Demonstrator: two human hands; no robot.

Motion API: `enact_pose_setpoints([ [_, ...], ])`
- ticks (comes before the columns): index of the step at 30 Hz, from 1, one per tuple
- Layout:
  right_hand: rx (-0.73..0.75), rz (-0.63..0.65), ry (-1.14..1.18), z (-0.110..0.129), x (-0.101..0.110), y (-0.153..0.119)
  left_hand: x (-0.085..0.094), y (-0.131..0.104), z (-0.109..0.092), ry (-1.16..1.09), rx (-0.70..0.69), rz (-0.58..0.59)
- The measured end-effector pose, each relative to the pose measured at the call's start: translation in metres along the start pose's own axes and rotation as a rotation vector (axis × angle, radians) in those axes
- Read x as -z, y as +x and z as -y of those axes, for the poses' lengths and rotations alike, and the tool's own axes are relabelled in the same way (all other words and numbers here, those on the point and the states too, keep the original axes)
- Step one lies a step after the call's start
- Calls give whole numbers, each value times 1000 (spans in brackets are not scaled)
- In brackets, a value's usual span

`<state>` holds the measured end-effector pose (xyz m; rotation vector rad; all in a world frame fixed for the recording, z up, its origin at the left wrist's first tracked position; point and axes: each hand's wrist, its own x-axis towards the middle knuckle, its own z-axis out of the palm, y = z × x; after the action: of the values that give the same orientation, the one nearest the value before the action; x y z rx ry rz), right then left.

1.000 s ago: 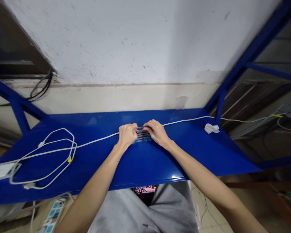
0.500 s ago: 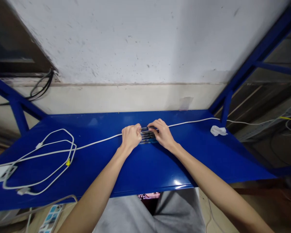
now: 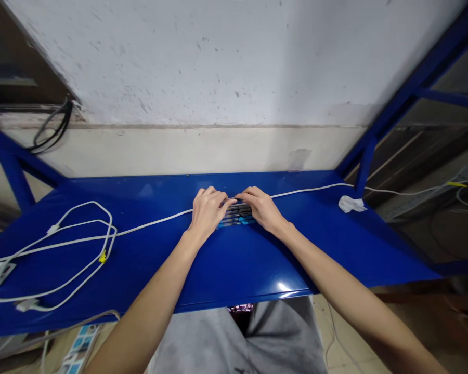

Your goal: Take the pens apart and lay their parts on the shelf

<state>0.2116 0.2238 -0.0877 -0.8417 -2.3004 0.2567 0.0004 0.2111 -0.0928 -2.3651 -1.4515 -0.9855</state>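
Observation:
Several slender pens (image 3: 238, 214), dark with some blue parts, lie side by side in a row on the blue tabletop (image 3: 234, 265), pointing left to right. My left hand (image 3: 208, 209) covers their left ends, its thumb and fingers pinched at the far pen of the row. From the other side, my right hand (image 3: 260, 209) bends over the right ends, thumb and fingertips closed at that same far edge. The fingers hide both ends of the pens, and the exact grip is partly covered.
A white cable (image 3: 152, 227) crosses the table behind the hands. Looped white cord (image 3: 111, 231) with a yellow tag lies at left. Crumpled white tissue (image 3: 351, 204) sits at right. Blue frame posts (image 3: 364, 166) and a wall (image 3: 203, 150) bound the table.
My left hand has shifted from a fist at the pens' left ends to a reach over their far edge, thumb stretched rightward. More blue shows on the pens. The view has moved slightly.

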Motion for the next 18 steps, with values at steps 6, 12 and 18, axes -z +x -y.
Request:
enact_pose_setpoints([
  [6,-15,-29,36,6,0,1,1,0,-1,-23,-138,-1],
  [12,-38,-33,-26,9,-1,2,5,0,-8,3,-97,35],
  [18,-57,-45,-61,0,1,3,8,2,-16,35,-85,131],
])
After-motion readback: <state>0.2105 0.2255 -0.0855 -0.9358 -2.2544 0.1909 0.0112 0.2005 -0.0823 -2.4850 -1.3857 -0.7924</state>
